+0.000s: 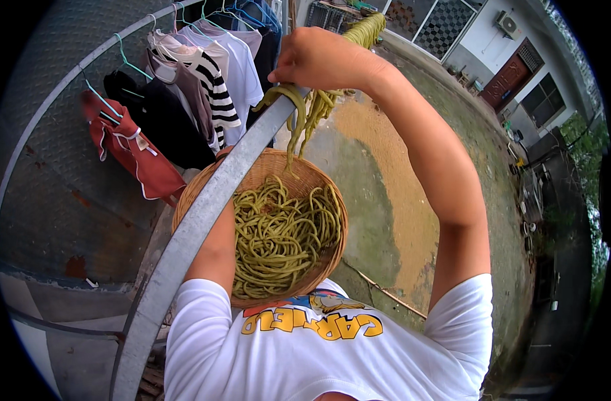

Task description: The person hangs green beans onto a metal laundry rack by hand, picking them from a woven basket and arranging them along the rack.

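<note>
A round wicker basket [335,257] rests against my front, tilted, with a tangled heap of limp green long beans [278,234] in it. My left forearm passes behind a grey metal rail [185,234] and over the basket's left side. The rail hides most of my left hand [224,152]; a bit of it shows at the basket's far left rim, seemingly gripping it. Raised above the basket, my right hand [322,57] is closed at the top of the rail, fingers bent over a few long beans [293,120] that hang down on both sides of it.
More long beans [365,30] hang in a thick row farther along the rail. Clothes on hangers [185,87] fill a curved rail at the left. Brownish grains [385,174] lie spread on the yard floor, with a thin stick [385,291] nearer. A building with a red door [512,77] stands far right.
</note>
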Demonstrator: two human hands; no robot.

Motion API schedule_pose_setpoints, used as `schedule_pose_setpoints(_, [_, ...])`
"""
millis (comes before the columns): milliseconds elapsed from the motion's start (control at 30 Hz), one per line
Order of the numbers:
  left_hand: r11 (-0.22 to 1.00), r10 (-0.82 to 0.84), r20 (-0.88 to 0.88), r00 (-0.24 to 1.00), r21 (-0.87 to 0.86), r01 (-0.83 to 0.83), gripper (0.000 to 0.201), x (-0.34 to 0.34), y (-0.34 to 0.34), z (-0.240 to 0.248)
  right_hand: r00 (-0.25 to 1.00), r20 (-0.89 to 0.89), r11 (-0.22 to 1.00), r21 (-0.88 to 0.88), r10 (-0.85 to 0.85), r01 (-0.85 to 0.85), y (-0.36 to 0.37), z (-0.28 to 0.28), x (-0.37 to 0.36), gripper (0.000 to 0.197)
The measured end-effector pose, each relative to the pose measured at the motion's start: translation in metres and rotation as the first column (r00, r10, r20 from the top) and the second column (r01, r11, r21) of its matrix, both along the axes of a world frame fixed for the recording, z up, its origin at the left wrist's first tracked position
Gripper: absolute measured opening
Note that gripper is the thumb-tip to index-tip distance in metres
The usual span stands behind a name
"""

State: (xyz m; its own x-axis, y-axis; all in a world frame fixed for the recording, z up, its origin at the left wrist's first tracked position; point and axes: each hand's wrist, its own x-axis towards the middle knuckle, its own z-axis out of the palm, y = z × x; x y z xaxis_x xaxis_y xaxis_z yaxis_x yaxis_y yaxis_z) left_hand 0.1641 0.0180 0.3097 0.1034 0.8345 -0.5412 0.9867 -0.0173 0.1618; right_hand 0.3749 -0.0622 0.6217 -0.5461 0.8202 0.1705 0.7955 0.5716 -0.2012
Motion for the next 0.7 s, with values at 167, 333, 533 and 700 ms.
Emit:
schedule_pose_setpoints(167, [1.0,-0.005,-0.003,1.0,0.005,0.005,0.083,0.003,0.003,0.0,0.986,-0.105,0.989,0.087,0.132,-0.123,-0.004,-0.005,0.02,0.018])
schedule_pose_setpoints(333, [1.0,0.002,-0.021,1.0,0.011,-0.002,0.084,0.002,0.005,0.001,0.989,-0.093,0.973,0.212,0.114,-0.093,-0.009,-0.014,0.014,0.019])
schedule_pose_setpoints(533, [1.0,-0.01,-0.037,0.999,0.015,0.011,0.086,0.006,0.01,0.002,0.949,-0.26,0.942,0.233,-0.18,0.243,-0.044,-0.004,0.016,0.017])
schedule_pose_setpoints(700, [1.0,-0.001,-0.024,1.0,0.008,0.001,0.088,0.007,0.008,-0.002,0.942,-0.274,0.939,0.229,-0.191,0.257,-0.062,-0.017,0.033,0.016])
